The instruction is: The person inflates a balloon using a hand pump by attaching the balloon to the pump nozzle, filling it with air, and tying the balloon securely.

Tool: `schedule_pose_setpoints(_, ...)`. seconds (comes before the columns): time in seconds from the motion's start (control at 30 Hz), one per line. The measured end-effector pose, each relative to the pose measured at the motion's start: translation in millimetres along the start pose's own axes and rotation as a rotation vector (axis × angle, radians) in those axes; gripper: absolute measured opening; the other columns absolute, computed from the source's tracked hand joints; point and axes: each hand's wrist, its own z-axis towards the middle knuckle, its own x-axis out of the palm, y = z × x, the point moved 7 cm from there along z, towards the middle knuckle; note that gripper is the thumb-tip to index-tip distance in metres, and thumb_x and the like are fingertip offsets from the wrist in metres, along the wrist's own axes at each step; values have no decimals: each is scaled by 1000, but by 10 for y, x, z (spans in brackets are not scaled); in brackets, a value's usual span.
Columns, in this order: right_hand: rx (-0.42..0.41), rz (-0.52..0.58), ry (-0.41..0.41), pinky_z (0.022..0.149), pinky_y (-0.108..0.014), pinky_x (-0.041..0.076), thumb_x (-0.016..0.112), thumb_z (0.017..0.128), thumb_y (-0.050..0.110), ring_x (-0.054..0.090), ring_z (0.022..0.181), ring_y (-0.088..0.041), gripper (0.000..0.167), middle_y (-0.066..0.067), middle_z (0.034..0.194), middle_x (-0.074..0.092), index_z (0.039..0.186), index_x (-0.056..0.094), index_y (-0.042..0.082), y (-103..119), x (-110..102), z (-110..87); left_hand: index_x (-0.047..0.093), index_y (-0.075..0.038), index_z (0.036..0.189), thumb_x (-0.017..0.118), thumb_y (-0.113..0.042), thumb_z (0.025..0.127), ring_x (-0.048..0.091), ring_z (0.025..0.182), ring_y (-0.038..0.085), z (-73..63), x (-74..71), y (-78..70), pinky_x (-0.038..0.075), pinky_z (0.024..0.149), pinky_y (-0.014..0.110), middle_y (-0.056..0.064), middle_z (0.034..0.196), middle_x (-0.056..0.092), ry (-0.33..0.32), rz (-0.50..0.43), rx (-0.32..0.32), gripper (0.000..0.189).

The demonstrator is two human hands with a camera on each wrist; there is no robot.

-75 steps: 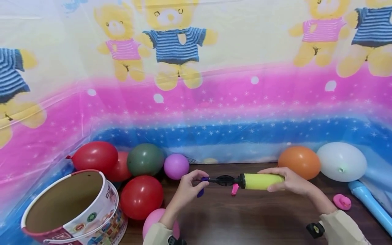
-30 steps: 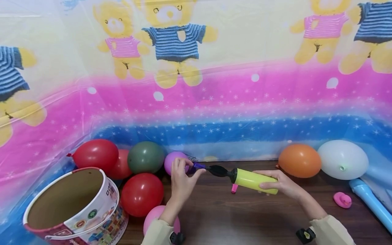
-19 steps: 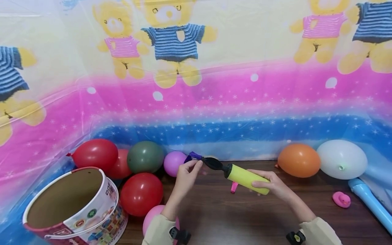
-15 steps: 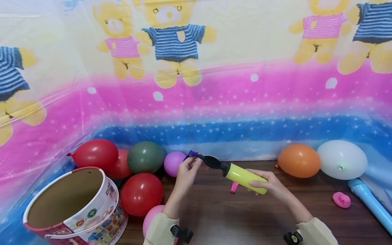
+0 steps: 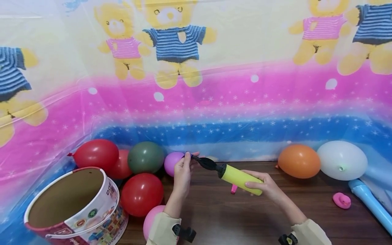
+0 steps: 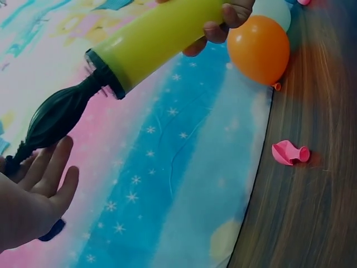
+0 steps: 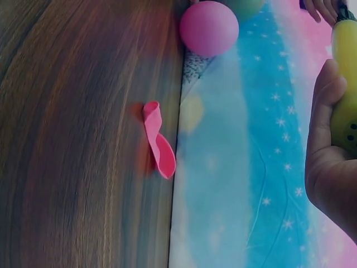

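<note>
My right hand point(image 5: 265, 186) grips the yellow barrel of a balloon pump point(image 5: 235, 177), thumb on top. The pump tilts, its black bulb-shaped front end pointing up and left. At its nozzle tip, my left hand point(image 5: 182, 174) pinches the neck of an uninflated dark purple balloon. That hand hides most of the balloon in the head view; in the left wrist view a bit of the purple balloon point(image 6: 53, 230) shows below the palm, the other fingers spread beside the pump's black bulb. Beneath the pump, a limp pink balloon point(image 7: 159, 146) lies on the brown tabletop.
At left stands a large bucket point(image 5: 109, 190) beside several inflated balloons, including a red one point(image 5: 142, 194) and a green one point(image 5: 146, 157). Back right are an orange balloon point(image 5: 299, 161), a white balloon point(image 5: 341, 160), a pink rubber duck point(image 5: 341, 200) and a light blue tube point(image 5: 372, 204).
Both hands and the pump have shifted left, and the pump has gone from level to tilted, nozzle up. The purple balloon, visible at the nozzle before, is now mostly behind the left hand.
</note>
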Motion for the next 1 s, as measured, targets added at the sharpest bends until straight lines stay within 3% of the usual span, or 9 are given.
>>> schedule_pose_setpoints(0.17, -3, 16, 0, 66, -32, 58, 60, 94, 18, 65, 86, -15, 57, -7, 106, 61, 143, 42, -6, 6, 34, 14, 62, 10, 115, 41, -26, 106, 70, 90, 5, -34, 34, 17, 56, 86, 23, 11, 101, 76, -62, -5, 80, 42)
schedule_pose_setpoints(0.37, -21, 26, -2, 64, -32, 57, 60, 94, 17, 68, 84, -15, 57, -5, 104, 62, 142, 41, -7, 25, 30, -25, 54, 13, 122, 37, -24, 107, 70, 93, 2, -95, 124, 75, 56, 86, 22, 9, 106, 75, 5, -30, 63, 43)
schedule_pose_setpoints(0.53, -29, 14, -10, 64, -32, 57, 60, 94, 17, 68, 83, -14, 56, -6, 103, 63, 141, 42, -8, 29, 41, -47, 49, 0, 124, 38, -15, 106, 70, 97, 10, -67, 152, 17, 52, 92, 23, -2, 103, 74, 69, -247, 23, 26)
schedule_pose_setpoints(0.63, -18, 34, -16, 65, -32, 58, 61, 94, 18, 68, 84, -14, 57, -5, 104, 63, 142, 42, -7, 9, 89, -38, 49, -7, 112, 32, -18, 107, 68, 100, 14, -50, 205, -57, 49, 97, 26, -1, 102, 72, 128, -352, 41, 20)
schedule_pose_setpoints(0.7, -14, 62, -4, 65, -31, 57, 60, 95, 18, 69, 85, -14, 58, -3, 102, 65, 143, 40, -7, -13, 152, -18, 48, -10, 102, 27, -23, 108, 69, 98, 15, -35, 231, -93, 49, 98, 28, 0, 98, 72, 128, -386, 63, 26)
schedule_pose_setpoints(0.8, -7, 112, 31, 65, -29, 57, 57, 96, 18, 70, 83, -13, 58, -2, 99, 66, 144, 37, -8, -53, 279, 28, 46, -13, 91, 23, -33, 107, 71, 87, 14, 18, 228, -113, 53, 91, 29, 0, 89, 72, 38, -403, 95, 35)
schedule_pose_setpoints(1.0, -39, 133, 30, 60, -28, 56, 58, 97, 20, 71, 74, -13, 58, -11, 102, 60, 146, 37, -5, -3, 563, 172, 41, -13, 80, 25, -37, 106, 66, 57, 12, 231, 117, -91, 59, 69, 31, -3, 66, 61, -292, -476, 129, 38)
